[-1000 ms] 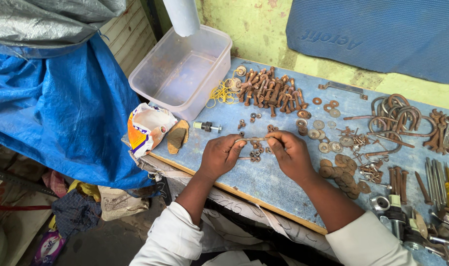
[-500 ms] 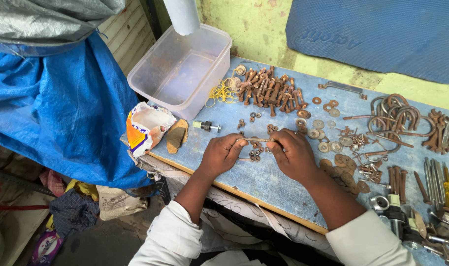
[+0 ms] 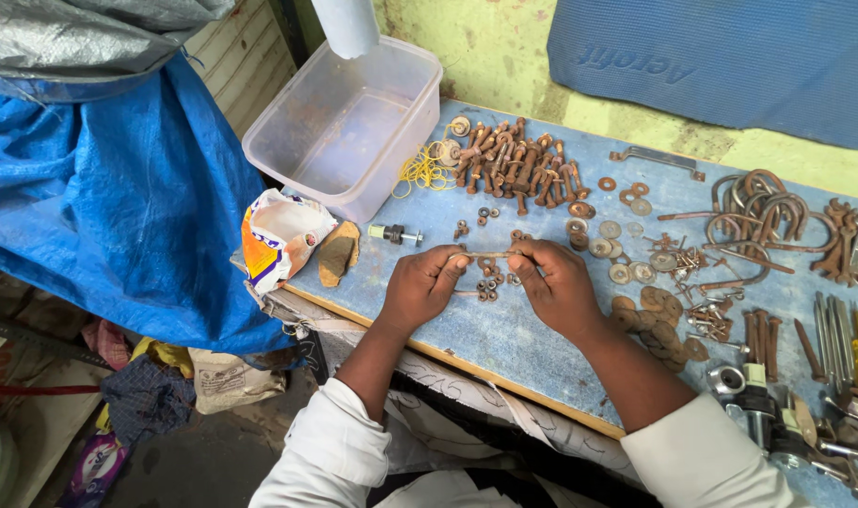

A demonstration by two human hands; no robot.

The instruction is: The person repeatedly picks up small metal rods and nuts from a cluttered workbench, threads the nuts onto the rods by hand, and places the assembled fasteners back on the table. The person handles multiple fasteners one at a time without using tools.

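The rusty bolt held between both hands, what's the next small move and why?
Probably turn the rusty bolt with the right hand while the left hand steadies the other end. Both hands pinch it level just above the small nuts on the blue table, so twisting looks likeliest.

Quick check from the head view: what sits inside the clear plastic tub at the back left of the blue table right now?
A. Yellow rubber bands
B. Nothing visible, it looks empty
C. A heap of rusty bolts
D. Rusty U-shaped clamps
B: the clear plastic tub shows only its bare bottom, while the rusty bolts and yellow rubber bands lie outside it on the blue table.
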